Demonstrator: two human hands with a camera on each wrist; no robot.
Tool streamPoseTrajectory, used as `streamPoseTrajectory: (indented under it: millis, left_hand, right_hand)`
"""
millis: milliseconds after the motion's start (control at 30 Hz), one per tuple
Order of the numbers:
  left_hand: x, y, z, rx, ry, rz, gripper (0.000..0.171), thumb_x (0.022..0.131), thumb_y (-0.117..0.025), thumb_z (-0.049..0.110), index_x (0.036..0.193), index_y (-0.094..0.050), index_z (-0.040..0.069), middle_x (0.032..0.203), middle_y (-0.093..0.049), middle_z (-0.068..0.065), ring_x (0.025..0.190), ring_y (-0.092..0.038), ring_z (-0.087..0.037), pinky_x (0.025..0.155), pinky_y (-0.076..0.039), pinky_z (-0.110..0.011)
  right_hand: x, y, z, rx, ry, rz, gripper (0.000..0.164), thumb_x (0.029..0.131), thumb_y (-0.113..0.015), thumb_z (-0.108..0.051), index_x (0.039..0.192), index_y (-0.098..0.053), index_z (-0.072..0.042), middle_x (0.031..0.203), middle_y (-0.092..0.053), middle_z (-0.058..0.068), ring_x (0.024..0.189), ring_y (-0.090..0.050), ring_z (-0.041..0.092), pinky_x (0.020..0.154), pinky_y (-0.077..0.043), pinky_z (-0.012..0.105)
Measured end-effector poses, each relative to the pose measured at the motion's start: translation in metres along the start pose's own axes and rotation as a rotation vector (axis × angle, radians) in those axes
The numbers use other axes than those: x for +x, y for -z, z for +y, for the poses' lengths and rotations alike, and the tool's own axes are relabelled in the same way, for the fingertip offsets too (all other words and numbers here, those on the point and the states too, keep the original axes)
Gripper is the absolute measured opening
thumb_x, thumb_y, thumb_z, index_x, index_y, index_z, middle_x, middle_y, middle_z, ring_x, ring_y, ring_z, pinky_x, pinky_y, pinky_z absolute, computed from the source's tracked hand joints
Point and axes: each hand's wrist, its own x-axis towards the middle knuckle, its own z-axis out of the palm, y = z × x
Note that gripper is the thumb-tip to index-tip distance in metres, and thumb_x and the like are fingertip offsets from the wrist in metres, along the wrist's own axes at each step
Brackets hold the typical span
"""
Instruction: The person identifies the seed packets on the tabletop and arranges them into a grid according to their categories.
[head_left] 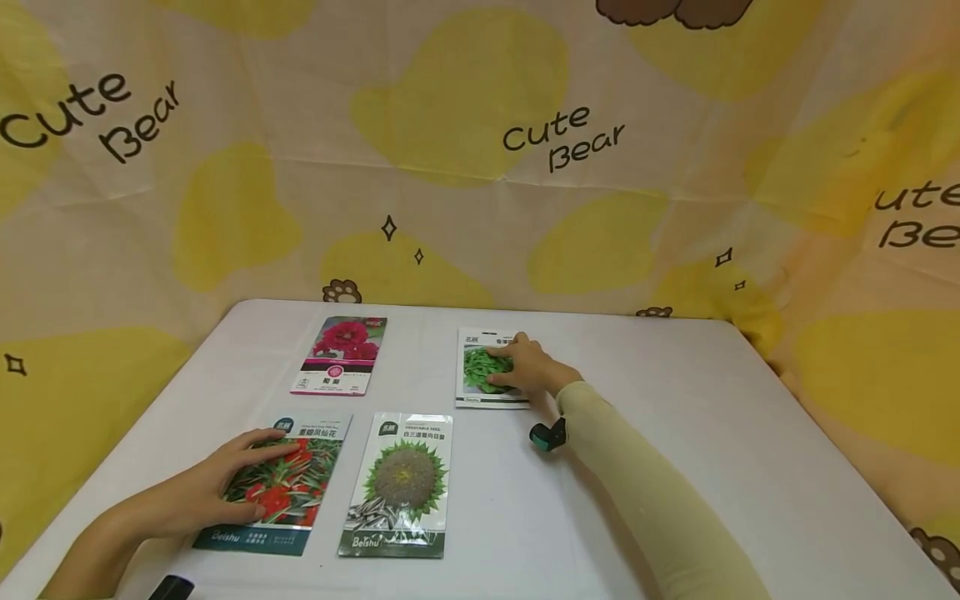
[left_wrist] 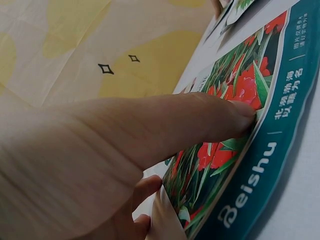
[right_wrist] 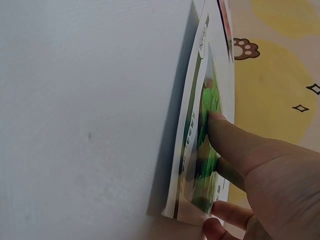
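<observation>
The left hand (head_left: pixel 206 492) lies flat, fingers straight and released, pressing on the red-flower seed packet (head_left: pixel 279 487) at the near left of the white table (head_left: pixel 675 467); the left wrist view shows a fingertip (left_wrist: pixel 240 117) on the printed flowers. The right hand (head_left: pixel 528 367) likewise grasps nothing, its straight fingers resting on the green-vegetable seed packet (head_left: pixel 483 371) farther back. Between them, just beside the red-flower packet, lies a sunflower seed packet (head_left: pixel 401 483). A pink-flower seed packet (head_left: pixel 341 354) lies at the far left. A yellow "Cute Bear" cloth (head_left: pixel 480 150) hangs behind.
</observation>
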Motion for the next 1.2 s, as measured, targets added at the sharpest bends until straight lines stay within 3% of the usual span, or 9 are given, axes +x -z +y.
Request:
streamPoseTrajectory:
  millis: [167,233,333,600,800,900,933,1067,1200]
  left_hand:
    - [-0.001,0.000,0.001,0.000,0.001,-0.009,0.070,0.089,-0.076,0.031,0.152,-0.047,0.024,0.156,-0.031,-0.017,0.130,-0.035,-0.036,0.089,-0.048,-0.047]
    - [-0.001,0.001,0.001,0.007,0.011,-0.012,0.070,0.089,-0.076,0.031,0.152,-0.047,0.025,0.156,-0.030,-0.015,0.129,-0.035,-0.036,0.089,-0.048,-0.044]
    - [-0.001,0.002,0.002,-0.014,-0.006,-0.023,0.070,0.089,-0.076,0.027,0.152,-0.047,0.021,0.155,-0.029,-0.020,0.130,-0.035,-0.044,0.088,-0.047,-0.052]
    - [-0.002,0.001,0.001,-0.010,0.006,-0.020,0.069,0.089,-0.076,0.028,0.151,-0.048,0.023,0.155,-0.029,-0.018,0.131,-0.035,-0.038,0.090,-0.046,-0.051]
    - [-0.002,0.000,-0.002,0.008,0.010,-0.010,0.068,0.089,-0.076,0.031,0.151,-0.047,0.027,0.155,-0.030,-0.013,0.130,-0.034,-0.024,0.090,-0.047,-0.044]
    - [-0.002,0.000,-0.003,0.012,0.001,-0.001,0.068,0.089,-0.076,0.031,0.151,-0.047,0.029,0.155,-0.030,-0.012,0.131,-0.029,-0.007,0.089,-0.046,-0.039]
    - [-0.002,0.001,-0.002,0.003,-0.008,-0.004,0.068,0.089,-0.076,0.030,0.151,-0.047,0.026,0.155,-0.030,-0.014,0.134,-0.029,-0.010,0.089,-0.046,-0.041]
    - [-0.001,0.001,-0.001,0.009,-0.024,0.006,0.067,0.089,-0.076,0.029,0.150,-0.049,0.024,0.154,-0.032,-0.015,0.124,-0.020,0.016,0.087,-0.046,-0.031]
    - [-0.001,0.000,-0.001,0.026,-0.029,0.010,0.067,0.089,-0.077,0.028,0.150,-0.050,0.022,0.154,-0.033,-0.016,0.122,-0.024,0.014,0.087,-0.046,-0.031]
  right_hand:
    - [0.001,0.001,-0.006,-0.010,0.009,-0.004,0.064,0.094,-0.069,-0.045,0.151,-0.049,-0.026,0.137,-0.044,0.021,0.114,-0.047,0.032,0.097,-0.044,0.048]
    - [0.002,0.000,-0.009,-0.011,0.007,-0.002,0.063,0.094,-0.069,-0.045,0.151,-0.049,-0.026,0.137,-0.044,0.021,0.114,-0.047,0.032,0.096,-0.044,0.048]
    - [0.004,-0.001,-0.013,-0.010,-0.002,0.001,0.063,0.094,-0.069,-0.046,0.151,-0.048,-0.027,0.138,-0.044,0.021,0.114,-0.047,0.032,0.096,-0.044,0.048]
    - [0.013,-0.010,-0.022,-0.033,-0.009,0.031,0.064,0.094,-0.067,-0.049,0.152,-0.047,-0.029,0.138,-0.044,0.019,0.111,-0.047,0.032,0.093,-0.045,0.047]
    - [0.015,-0.012,-0.032,-0.036,-0.022,0.037,0.065,0.095,-0.066,-0.050,0.153,-0.045,-0.030,0.140,-0.043,0.018,0.113,-0.046,0.031,0.094,-0.045,0.048]
    - [0.017,-0.013,-0.036,-0.045,-0.029,0.030,0.065,0.095,-0.065,-0.051,0.154,-0.044,-0.031,0.143,-0.042,0.017,0.116,-0.046,0.032,0.095,-0.045,0.048]
    - [0.018,-0.014,-0.037,-0.047,-0.031,0.029,0.065,0.095,-0.064,-0.051,0.154,-0.043,-0.032,0.143,-0.042,0.017,0.116,-0.046,0.032,0.096,-0.045,0.048]
    - [0.024,-0.018,-0.041,-0.052,-0.039,0.038,0.066,0.096,-0.063,-0.052,0.155,-0.041,-0.034,0.146,-0.040,0.016,0.120,-0.045,0.032,0.099,-0.044,0.050]
    - [0.029,-0.024,-0.045,-0.059,-0.050,0.057,0.066,0.096,-0.062,-0.053,0.155,-0.040,-0.034,0.149,-0.039,0.016,0.125,-0.044,0.034,0.103,-0.043,0.052]
